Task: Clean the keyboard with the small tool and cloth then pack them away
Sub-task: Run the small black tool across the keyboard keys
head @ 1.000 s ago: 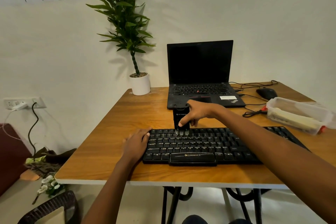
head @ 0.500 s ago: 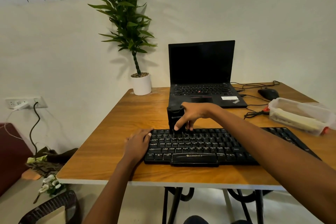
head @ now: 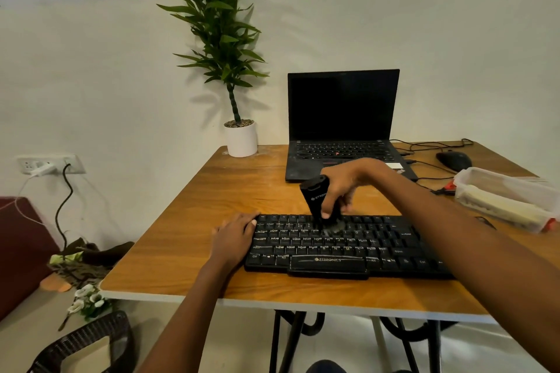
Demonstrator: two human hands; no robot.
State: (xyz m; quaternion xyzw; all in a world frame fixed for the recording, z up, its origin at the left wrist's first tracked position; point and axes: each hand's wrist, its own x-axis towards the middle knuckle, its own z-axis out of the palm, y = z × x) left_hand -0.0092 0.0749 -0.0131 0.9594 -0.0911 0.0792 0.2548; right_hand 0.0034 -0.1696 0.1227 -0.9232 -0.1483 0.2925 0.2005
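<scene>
We are holding the small tool [head: 315, 195] tilted, its top leaning left and its lower end touching the keyboard's [head: 333, 247] upper rows. The keyboard is lying lengthwise, left to right. Our right hand [head: 345, 182] is curling round the tool's lower half. Our left hand [head: 235, 235] is resting flat, fingers relaxed, on the keyboard's left edge. Both things are black, on a grained wooden table [head: 212, 206].

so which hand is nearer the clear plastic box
Right. The right hand grips the small black tool left of the clear plastic box; the left hand rests farther left, on the left end of the black keyboard.
</scene>
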